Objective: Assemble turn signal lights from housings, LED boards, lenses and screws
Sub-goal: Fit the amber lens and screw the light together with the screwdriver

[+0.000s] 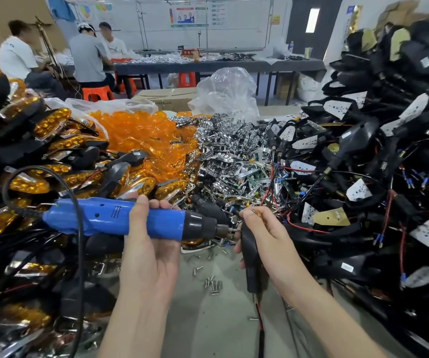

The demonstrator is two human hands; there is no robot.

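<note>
Head view, bench station.

- Left hand (151, 244): fingers and thumb wrapped round the body of a blue electric screwdriver (105, 219), held roughly level, black nose pointing right. Its black cable (79, 236) looped up and over to the left.
- Right hand (267, 236): clamped on a black turn signal housing (251, 257), thumb over the top end, fingers curled round the far side. The housing stood nearly upright above the table, stem down, between the two hands. Red and black wires (260, 319) hung from the stem.
- The driver bit met the upper part of the housing on its left side. The screw itself was too small to make out.
- Loose screws (214, 284) lay scattered on the grey table (208, 326) below the hands, between the forearms.

Surroundings:
- Left: heap of assembled lights (53, 146) with amber lenses in black bodies.
- Centre rear: pile of loose amber lenses (141, 130); just beside it, to the right, a pile of chrome reflectors (223, 151).
- Right: tall heap of black housings with white boards (363, 177) and tangled wiring.
- Behind the piles: crumpled clear plastic bag (226, 91) and a cardboard box (167, 98).
- Far back: three people (89, 58) seated at a long table, orange stools (97, 93) beneath.
</note>
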